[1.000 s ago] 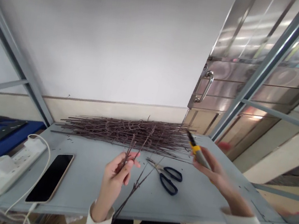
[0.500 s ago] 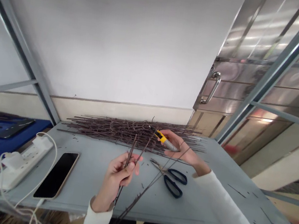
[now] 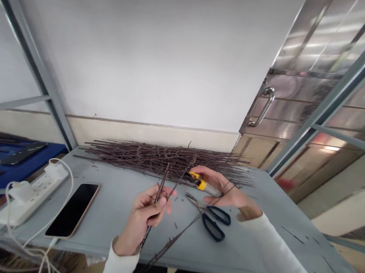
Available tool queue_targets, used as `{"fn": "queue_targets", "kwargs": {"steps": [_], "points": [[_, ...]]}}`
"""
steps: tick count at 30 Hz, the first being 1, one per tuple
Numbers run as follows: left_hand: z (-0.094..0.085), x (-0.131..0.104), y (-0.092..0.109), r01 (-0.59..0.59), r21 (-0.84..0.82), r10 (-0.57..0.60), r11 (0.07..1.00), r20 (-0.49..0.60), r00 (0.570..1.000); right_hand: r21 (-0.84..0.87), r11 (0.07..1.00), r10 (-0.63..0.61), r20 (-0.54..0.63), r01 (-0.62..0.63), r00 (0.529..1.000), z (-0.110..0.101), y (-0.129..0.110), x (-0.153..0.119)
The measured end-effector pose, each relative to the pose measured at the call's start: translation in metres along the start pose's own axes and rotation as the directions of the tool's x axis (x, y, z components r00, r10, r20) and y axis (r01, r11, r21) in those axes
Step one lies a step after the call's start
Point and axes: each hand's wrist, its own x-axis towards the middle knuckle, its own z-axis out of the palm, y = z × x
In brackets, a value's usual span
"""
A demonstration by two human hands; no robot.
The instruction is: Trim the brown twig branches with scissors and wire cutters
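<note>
Thin dark twigs (image 3: 163, 180) are pinched between the thumb and fingers of my left hand (image 3: 148, 209), their tips pointing up. My right hand (image 3: 224, 190) is closed around a yellow and grey cutter (image 3: 203, 185), whose dark front end points left beside an upright twig. Further long twigs (image 3: 168, 244) slant from my right hand down to the table's front edge. Scissors with dark blue handles (image 3: 213, 222) lie on the table just below my right hand. Behind both hands is a wide heap of twigs (image 3: 151, 158).
A black-screened phone (image 3: 73, 210) and a white power strip (image 3: 32, 196) with cables lie on the left of the grey table (image 3: 105, 230). Metal posts (image 3: 317, 116) rise at both sides. Twig scraps (image 3: 293, 235) lie at right.
My right hand and the cutter have moved slightly down and right, nearer the scissors. My left hand holds its twigs almost in the same place. The whole view has shifted a little.
</note>
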Motion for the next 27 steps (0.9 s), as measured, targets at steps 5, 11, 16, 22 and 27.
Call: {"fn": "queue_targets", "kwargs": {"steps": [5, 11, 16, 22, 27], "points": [[0.001, 0.001, -0.001, 0.022, 0.047, -0.023, 0.999, 0.01, 1.0, -0.018, 0.999, -0.033, -0.006, 0.033, 0.999, 0.001, -0.002, 0.003], [-0.003, 0.004, 0.001, 0.018, 0.113, -0.014, 0.993, -0.038, 0.999, -0.159, 0.985, 0.058, -0.038, -0.063, 0.998, -0.006, -0.004, 0.002], [-0.005, 0.008, 0.001, 0.032, 0.134, -0.026, 0.99, -0.044, 0.999, -0.29, 0.945, 0.136, -0.064, -0.149, 0.989, -0.013, -0.01, -0.001], [-0.001, 0.009, -0.002, -0.003, 0.137, 0.014, 0.991, -0.076, 0.997, -0.332, 0.929, 0.074, -0.262, -0.162, 0.962, 0.005, -0.007, -0.007], [0.011, 0.01, -0.002, -0.033, 0.079, 0.042, 0.996, -0.121, 0.992, -0.558, 0.815, -0.138, -0.447, -0.155, 0.884, 0.029, 0.007, -0.009]]}}
